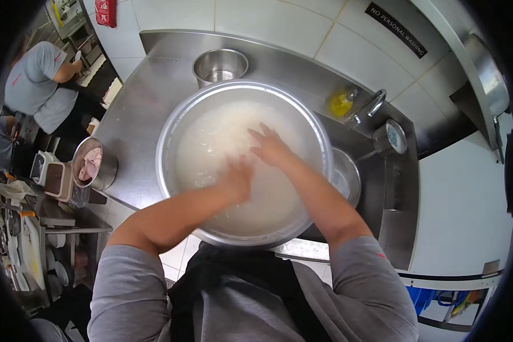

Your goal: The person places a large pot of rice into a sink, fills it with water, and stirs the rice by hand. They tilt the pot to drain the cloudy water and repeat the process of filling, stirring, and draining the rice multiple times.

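Observation:
A large round metal bowl (162, 145) holds cloudy whitish liquid (262, 211), with pale grains (228, 122) showing toward its far side. Over the middle of the bowl is my left hand (237, 178), smeared by motion, so its fingers and anything in them cannot be made out. My right hand (269, 145) is just to the right and slightly farther away, above or at the liquid's surface. Its fingers are spread and hold nothing visible.
An empty metal pot (221, 64) stands behind the bowl. Left sits a pot with pinkish raw meat (90, 163). A faucet (371, 105), yellow soap bottle (342, 104) and sink (393, 188) are at right. Another person (40, 80) works at upper left.

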Action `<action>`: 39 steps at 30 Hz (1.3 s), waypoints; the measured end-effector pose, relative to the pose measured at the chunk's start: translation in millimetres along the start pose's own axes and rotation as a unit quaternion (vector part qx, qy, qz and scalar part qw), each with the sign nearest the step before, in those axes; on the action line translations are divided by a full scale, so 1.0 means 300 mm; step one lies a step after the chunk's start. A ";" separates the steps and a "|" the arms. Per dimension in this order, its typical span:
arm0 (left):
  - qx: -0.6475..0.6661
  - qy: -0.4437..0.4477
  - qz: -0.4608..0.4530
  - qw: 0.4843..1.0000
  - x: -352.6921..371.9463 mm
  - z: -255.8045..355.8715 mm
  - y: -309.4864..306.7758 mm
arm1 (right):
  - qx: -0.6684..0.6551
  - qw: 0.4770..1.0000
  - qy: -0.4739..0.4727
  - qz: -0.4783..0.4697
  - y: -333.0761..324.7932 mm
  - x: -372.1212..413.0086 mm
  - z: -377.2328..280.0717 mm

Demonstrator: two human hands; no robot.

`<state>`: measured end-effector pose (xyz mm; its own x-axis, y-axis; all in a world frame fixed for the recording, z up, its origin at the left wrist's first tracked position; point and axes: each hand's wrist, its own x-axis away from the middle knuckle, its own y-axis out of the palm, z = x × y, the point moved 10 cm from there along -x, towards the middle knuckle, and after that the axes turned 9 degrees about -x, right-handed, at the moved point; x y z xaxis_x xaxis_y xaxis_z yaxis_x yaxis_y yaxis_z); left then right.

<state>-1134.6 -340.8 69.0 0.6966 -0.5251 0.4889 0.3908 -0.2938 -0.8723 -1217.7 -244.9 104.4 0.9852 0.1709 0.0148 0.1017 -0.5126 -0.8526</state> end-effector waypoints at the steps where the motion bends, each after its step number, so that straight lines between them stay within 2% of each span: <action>1: -0.018 0.026 -0.033 0.999 0.059 0.060 0.011 | 0.039 0.997 -0.006 -0.063 0.055 -0.002 -0.002; 2: -0.030 0.059 -0.077 0.995 0.101 0.111 0.035 | 0.079 0.989 -0.012 -0.125 0.108 0.005 -0.001; 3: -0.040 0.092 -0.121 0.988 0.136 0.143 0.064 | 0.073 0.989 -0.015 -0.127 0.125 0.022 -0.005; 4: -0.040 0.089 -0.125 0.987 0.158 0.136 0.065 | 0.123 0.974 -0.046 -0.182 0.183 0.074 -0.016; 5: -0.054 0.174 -0.125 0.975 0.188 0.184 0.062 | 0.175 0.953 -0.077 -0.235 0.231 0.137 -0.021; 6: -0.067 0.255 -0.121 0.957 0.214 0.223 0.055 | 0.170 0.942 -0.142 -0.252 0.242 0.210 -0.048; 7: -0.066 0.246 -0.120 0.959 0.185 0.200 0.023 | 0.166 0.926 -0.210 -0.268 0.248 0.288 -0.075; 9: 0.004 0.216 -0.250 0.944 0.136 0.125 0.002 | 0.042 0.927 -0.173 -0.330 0.275 0.370 -0.059; 10: 0.068 0.192 -0.141 0.969 0.082 0.070 -0.056 | 0.044 0.925 -0.185 -0.328 0.241 0.353 -0.064; 11: 0.068 0.183 -0.138 0.971 0.066 0.029 -0.035 | -0.021 0.922 -0.198 -0.331 0.186 0.348 -0.100; 12: 0.048 0.160 -0.008 0.986 0.037 -0.015 -0.099 | -0.085 0.916 -0.208 -0.333 0.146 0.339 -0.124; 13: 0.026 0.136 0.122 0.983 0.027 -0.049 -0.164 | -0.082 0.914 -0.214 -0.334 0.149 0.310 -0.106; 14: 0.002 0.109 0.069 0.992 0.000 -0.051 -0.119 | 0.001 0.937 -0.184 -0.298 0.156 0.241 -0.040; 15: 0.003 0.105 0.072 0.992 -0.052 -0.059 -0.112 | 0.084 0.950 -0.151 -0.259 0.143 0.177 0.005; 17: 0.045 0.136 0.018 0.990 -0.154 -0.078 -0.086 | 0.109 0.948 -0.150 -0.257 0.141 0.079 0.018; 18: 0.048 0.129 0.020 0.990 -0.166 -0.100 -0.108 | 0.133 0.947 -0.146 -0.254 0.137 0.036 0.011; 19: 0.033 0.096 0.084 0.991 -0.173 -0.146 -0.167 | 0.135 0.945 -0.154 -0.255 0.133 0.013 -0.006; 20: 0.017 0.063 0.149 0.987 -0.171 -0.188 -0.219 | 0.138 0.969 -0.076 -0.189 0.071 -0.040 0.019; 21: 0.019 0.054 0.153 0.987 -0.174 -0.211 -0.219 | 0.139 0.983 0.001 -0.122 0.011 -0.075 0.048; 23: 0.045 -0.046 0.145 0.987 -0.178 -0.322 -0.185 | 0.141 0.983 -0.012 -0.118 0.038 -0.103 0.150; 24: 0.048 -0.056 0.146 0.987 -0.170 -0.349 -0.169 | 0.139 0.984 -0.015 -0.112 0.050 -0.107 0.214; 26: 0.065 -0.105 0.078 0.989 -0.150 -0.413 -0.100 | 0.166 0.974 0.035 -0.152 0.076 -0.069 0.314; 27: 0.065 -0.111 0.081 0.988 -0.131 -0.423 -0.101 | 0.167 0.974 0.028 -0.151 0.057 -0.036 0.242; 29: 0.016 -0.108 -0.021 0.994 -0.103 -0.382 -0.021 | 0.157 0.947 0.176 -0.220 0.034 0.105 0.229; 31: 0.086 -0.158 -0.076 0.981 -0.079 -0.315 0.069 | 0.191 0.944 0.146 -0.228 0.218 0.162 0.341; 33: -0.022 -0.065 -0.115 0.991 0.001 -0.140 0.048 | 0.223 0.941 0.116 -0.227 0.254 0.192 0.308; 35: -0.017 -0.032 -0.116 0.993 0.028 -0.021 0.090 | 0.189 0.924 -0.036 -0.330 0.241 0.305 -0.002; 36: -0.020 -0.030 -0.113 0.993 0.035 -0.034 0.091 | 0.190 0.925 -0.033 -0.327 0.211 0.324 -0.005; 38: 0.002 0.209 -0.069 0.975 0.082 0.071 0.074 | 0.105 0.894 -0.202 -0.386 0.176 0.426 -0.081; 39: 0.000 0.213 -0.066 0.975 0.124 0.032 0.044 | 0.107 0.895 -0.199 -0.384 0.131 0.443 -0.067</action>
<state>-1097.7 -356.5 75.6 0.3276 -0.7664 0.5525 0.4601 -0.3813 -0.8018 -1079.9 -259.0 83.4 0.5043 0.7120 0.4886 0.6576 0.0501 -0.7517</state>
